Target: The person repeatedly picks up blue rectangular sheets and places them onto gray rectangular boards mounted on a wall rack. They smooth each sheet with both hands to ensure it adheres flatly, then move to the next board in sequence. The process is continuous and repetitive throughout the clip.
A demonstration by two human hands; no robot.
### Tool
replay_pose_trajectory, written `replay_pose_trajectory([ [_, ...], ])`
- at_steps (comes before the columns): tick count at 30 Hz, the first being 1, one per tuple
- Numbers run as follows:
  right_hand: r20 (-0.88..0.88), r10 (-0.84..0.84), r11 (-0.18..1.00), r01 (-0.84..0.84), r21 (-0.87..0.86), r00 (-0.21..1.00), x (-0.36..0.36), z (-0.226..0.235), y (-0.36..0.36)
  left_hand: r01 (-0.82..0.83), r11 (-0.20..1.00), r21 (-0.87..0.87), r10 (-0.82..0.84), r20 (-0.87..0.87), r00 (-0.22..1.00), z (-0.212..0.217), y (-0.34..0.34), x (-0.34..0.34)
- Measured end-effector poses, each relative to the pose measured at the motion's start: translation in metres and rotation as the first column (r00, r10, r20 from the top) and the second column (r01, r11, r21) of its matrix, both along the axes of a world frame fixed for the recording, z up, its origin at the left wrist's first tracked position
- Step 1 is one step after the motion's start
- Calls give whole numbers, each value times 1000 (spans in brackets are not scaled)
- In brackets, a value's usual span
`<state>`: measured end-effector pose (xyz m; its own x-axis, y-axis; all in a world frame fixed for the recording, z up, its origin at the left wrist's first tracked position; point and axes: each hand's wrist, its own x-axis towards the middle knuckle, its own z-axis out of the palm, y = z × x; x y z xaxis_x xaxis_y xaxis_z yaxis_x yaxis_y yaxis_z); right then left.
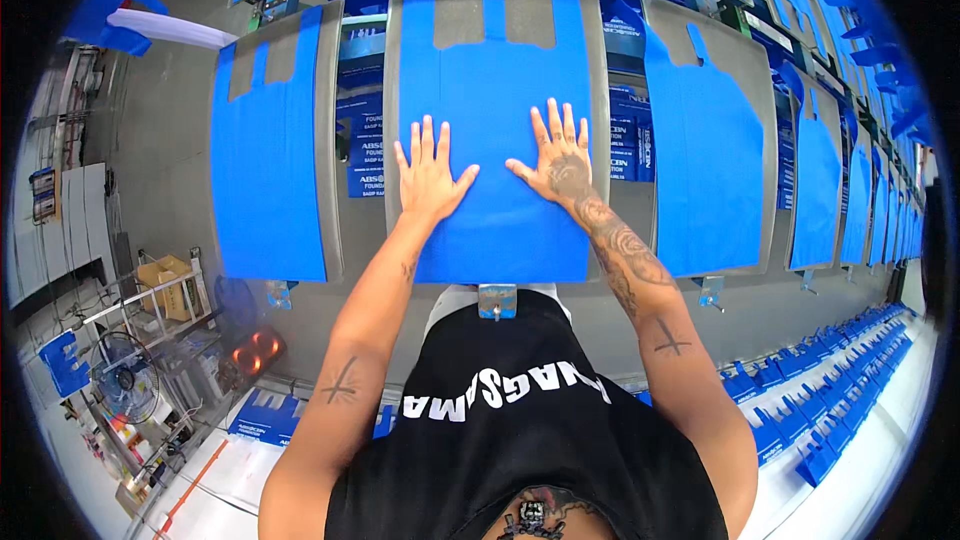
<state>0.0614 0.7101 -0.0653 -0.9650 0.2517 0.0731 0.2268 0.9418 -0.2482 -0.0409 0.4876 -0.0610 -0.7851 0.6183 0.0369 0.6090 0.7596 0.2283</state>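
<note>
A blue cut fabric bag piece [490, 210] with handle-shaped cutouts at its far end lies flat on a grey board [450, 10] in front of me. My left hand [430, 175] rests flat on the left part of the fabric, fingers spread and pointing away. On the right part lies my right hand [556, 155], also flat with its fingers apart. Both palms press the fabric's middle, and neither hand grips anything. A metal bracket [497, 302] juts from the board's near edge, close to my body.
Similar boards with blue fabric stand on the left [265, 160] and right [705, 160], with several more along the right. Finished-looking blue printed pieces [840, 400] line a white surface at lower right. A fan [125, 380] and a glowing orange heater [257, 352] are at lower left.
</note>
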Motion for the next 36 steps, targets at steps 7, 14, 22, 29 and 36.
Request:
replay_pose_trajectory([
  [7, -6, -9, 1000, 9, -20, 1000, -24, 11, 18, -20, 996, -92, 23, 28, 999, 22, 15, -33],
  [14, -19, -7, 999, 8, 41, 1000, -79, -10, 55, -44, 998, -32, 43, -42, 998, -10, 51, -99],
  [22, -62, 100, 995, -100, 4, 993, -27, 10, 28, -10, 1000, -11, 9, -74, 997, 13, 35, -49],
  [29, 166, 351, 929, -320, -187, 921, 174, 11, -41, -91, 987, -133, 106, 110, 988, 7, -94, 154],
  [36, 91, 351, 920, -325, -217, 932, 300, 37, 20, -243, 970, 32, 245, -155, 957, 1, -140, 273],
])
